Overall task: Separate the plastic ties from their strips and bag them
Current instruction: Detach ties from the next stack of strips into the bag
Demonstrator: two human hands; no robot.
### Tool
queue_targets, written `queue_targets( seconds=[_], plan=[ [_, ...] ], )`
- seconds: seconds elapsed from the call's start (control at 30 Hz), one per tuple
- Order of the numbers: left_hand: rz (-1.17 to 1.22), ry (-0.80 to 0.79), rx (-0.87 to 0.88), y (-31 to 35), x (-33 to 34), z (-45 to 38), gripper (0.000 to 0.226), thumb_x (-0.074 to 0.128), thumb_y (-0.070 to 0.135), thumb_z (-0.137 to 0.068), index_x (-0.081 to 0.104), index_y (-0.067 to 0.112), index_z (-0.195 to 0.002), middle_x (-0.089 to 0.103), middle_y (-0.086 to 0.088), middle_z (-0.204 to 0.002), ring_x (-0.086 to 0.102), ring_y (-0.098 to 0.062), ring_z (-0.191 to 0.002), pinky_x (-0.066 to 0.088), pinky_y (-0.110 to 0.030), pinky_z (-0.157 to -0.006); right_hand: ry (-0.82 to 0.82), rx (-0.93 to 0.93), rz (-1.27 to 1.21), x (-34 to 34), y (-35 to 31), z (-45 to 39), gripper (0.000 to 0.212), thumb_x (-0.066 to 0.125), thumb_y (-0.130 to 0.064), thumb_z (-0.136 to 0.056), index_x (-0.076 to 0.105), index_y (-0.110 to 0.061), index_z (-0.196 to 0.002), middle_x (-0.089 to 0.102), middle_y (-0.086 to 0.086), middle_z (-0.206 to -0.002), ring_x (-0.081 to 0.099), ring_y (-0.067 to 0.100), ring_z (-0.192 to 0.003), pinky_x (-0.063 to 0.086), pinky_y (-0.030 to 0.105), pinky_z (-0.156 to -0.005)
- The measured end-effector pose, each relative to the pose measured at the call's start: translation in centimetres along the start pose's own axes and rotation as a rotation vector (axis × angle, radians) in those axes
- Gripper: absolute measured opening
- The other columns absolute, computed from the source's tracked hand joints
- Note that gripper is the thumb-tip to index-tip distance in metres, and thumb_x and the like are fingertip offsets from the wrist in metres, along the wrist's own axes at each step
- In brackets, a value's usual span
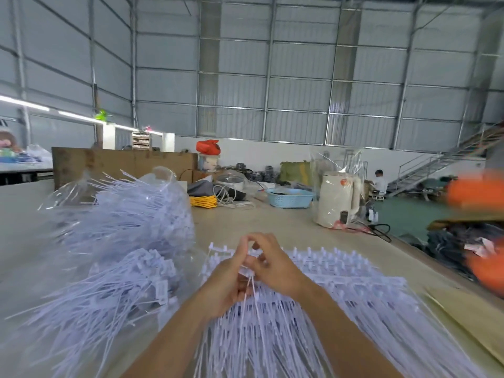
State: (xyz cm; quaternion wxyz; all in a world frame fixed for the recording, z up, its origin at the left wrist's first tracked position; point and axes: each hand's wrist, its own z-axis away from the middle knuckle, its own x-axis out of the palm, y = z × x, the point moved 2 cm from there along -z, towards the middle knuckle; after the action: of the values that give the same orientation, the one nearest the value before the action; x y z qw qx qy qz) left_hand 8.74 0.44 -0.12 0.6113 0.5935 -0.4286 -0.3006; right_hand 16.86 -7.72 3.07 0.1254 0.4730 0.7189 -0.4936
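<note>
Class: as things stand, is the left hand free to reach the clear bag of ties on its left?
Probably not yet. The left hand pinches ties with the right hand. The bag lies near, nothing between; it must let go first.

Near the table's (272, 222) far edge: a blue basket (289, 198), yellow cord (203, 201) (coiled), and a cream kettle (336, 203).

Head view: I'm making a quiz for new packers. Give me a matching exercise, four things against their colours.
Things:
1. basket
2. kettle
3. coiled cord
4. plastic ties

Colours:
A. yellow
B. white
C. light blue
D. cream

Pairs: 1-C, 2-D, 3-A, 4-B
</note>
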Motion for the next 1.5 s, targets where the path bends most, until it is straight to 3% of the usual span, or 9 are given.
queue_targets(
  seconds=[0.13,0.3,0.53,0.83,1.07,1.2,1.33,1.4,1.5],
  plan=[
    [-0.008,0.074,0.058,0.0,0.1,-0.1,0.038,0.062,0.048,-0.076,0.063,0.011,-0.086,0.062,-0.003,-0.059,0.051,-0.012,-0.045,0.04,-0.021,-0.045,0.028,0.096,0.059,-2.1,1.7,1.2,0.031,0.037,-0.025,-0.101,0.057,-0.01,-0.119,0.058,0.007,-0.118,0.054,0.018,-0.109,0.039,0.019,-0.09],
    [-0.08,0.171,0.15,-0.1,0.6,-0.1,0.03,0.055,0.038,-0.092,0.06,0.009,-0.084,0.061,-0.001,-0.053,0.052,-0.012,-0.042,0.041,-0.023,-0.048,-0.041,0.097,-0.011,-2.1,2.0,3.0,0.037,0.054,-0.03,-0.093,0.066,0.004,-0.088,0.062,0.023,-0.086,0.059,0.035,-0.085,0.046,0.039,-0.079],
    [-0.456,0.3,0.305,0.4,1.0,0.0,0.042,0.057,0.031,-0.093,0.059,0.016,-0.054,0.05,0.004,-0.036,0.045,-0.007,-0.031,0.033,-0.015,-0.038,0.005,0.059,0.079,-1.7,1.5,2.7,0.01,0.064,-0.016,-0.085,0.07,-0.009,-0.089,0.069,0.004,-0.086,0.063,0.019,-0.083,0.048,0.037,-0.078],
    [-0.462,0.36,0.154,0.8,1.0,0.1,0.051,0.054,0.036,-0.095,0.051,0.012,-0.05,0.048,-0.001,-0.037,0.04,-0.011,-0.031,0.028,-0.018,-0.039,0.071,-0.043,0.234,-2.1,0.5,3.2,0.006,0.064,-0.025,-0.083,0.069,-0.023,-0.087,0.068,-0.004,-0.087,0.059,0.015,-0.084,0.044,0.032,-0.077],
    [-0.027,0.06,-0.255,1.3,0.6,0.7,0.034,0.052,0.033,-0.094,0.047,0.012,-0.068,0.042,-0.002,-0.043,0.025,-0.005,-0.025,0.017,-0.007,-0.029,0.095,-0.119,0.193,-2.3,0.6,3.3,0.016,0.069,-0.026,-0.078,0.065,-0.034,-0.091,0.067,-0.008,-0.083,0.053,0.001,-0.076,0.043,0.027,-0.075],
    [0.136,-0.114,-0.318,1.3,0.6,0.5,0.043,0.047,0.032,-0.095,0.05,0.013,-0.056,0.036,0.001,-0.041,0.023,-0.003,-0.022,0.013,-0.009,-0.024,0.072,-0.135,0.15,-2.5,0.2,2.7,0.005,0.069,-0.025,-0.081,0.07,-0.02,-0.083,0.066,-0.005,-0.081,0.056,0.005,-0.076,0.043,0.03,-0.074],
    [0.73,-0.578,-0.126,3.9,-1.3,1.7,0.04,0.063,0.016,-0.09,0.054,0.006,-0.052,0.039,-0.003,-0.043,0.023,-0.009,-0.027,0.018,-0.018,-0.028,0.207,0.015,0.046,-5.5,1.5,3.4,0.022,0.065,-0.014,-0.086,0.056,0.0,-0.071,0.048,0.009,-0.07,0.047,0.016,-0.069,0.042,0.035,-0.071],
    [0.616,-0.399,0.059,4.4,-2.5,1.4,0.039,0.078,0.026,-0.075,0.052,0.01,-0.052,0.04,0.001,-0.044,0.022,-0.006,-0.028,0.02,-0.015,-0.028,0.324,0.032,-0.061,-7.2,1.5,3.8,0.026,0.063,-0.012,-0.086,0.052,0.006,-0.071,0.042,0.01,-0.069,0.039,0.009,-0.062,0.035,0.025,-0.063],
    [0.261,0.099,0.11,2.5,-1.3,0.4,0.035,0.058,0.033,-0.089,0.044,0.012,-0.063,0.045,0.002,-0.047,0.035,-0.006,-0.03,0.028,-0.012,-0.032,0.285,-0.022,-0.061,-6.7,-0.3,3.2,0.026,0.063,-0.018,-0.087,0.055,0.005,-0.078,0.045,0.016,-0.073,0.039,0.009,-0.063,0.031,0.019,-0.059]
  ],
)
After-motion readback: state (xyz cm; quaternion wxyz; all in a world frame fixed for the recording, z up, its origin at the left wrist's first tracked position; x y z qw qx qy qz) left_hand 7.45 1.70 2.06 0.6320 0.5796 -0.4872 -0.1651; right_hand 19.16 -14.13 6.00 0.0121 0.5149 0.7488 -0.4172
